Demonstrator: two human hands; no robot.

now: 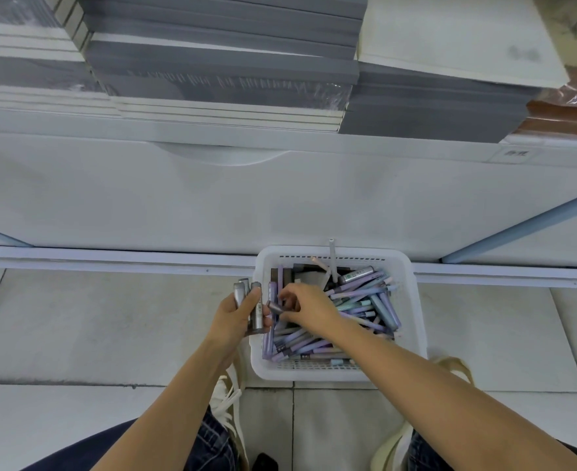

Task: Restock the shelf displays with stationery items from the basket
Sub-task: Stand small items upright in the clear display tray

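A white plastic basket [412, 321] stands on the tiled floor against the shelf base, filled with several purple, teal and grey pens [358, 300]. My left hand [232, 321] grips a bundle of silver-grey pens [251, 302] upright, just left of the basket's rim. Over the basket's left side, my right hand [309, 305] pinches one grey pen [275, 306] at its end, close beside the bundle.
A white shelf front [280, 198] rises behind the basket, with stacks of grey and white notebooks [219, 62] on top. My knees and white shoes [227, 396] flank the basket on the tiled floor [93, 328]. A blue rail [518, 229] runs diagonally at right.
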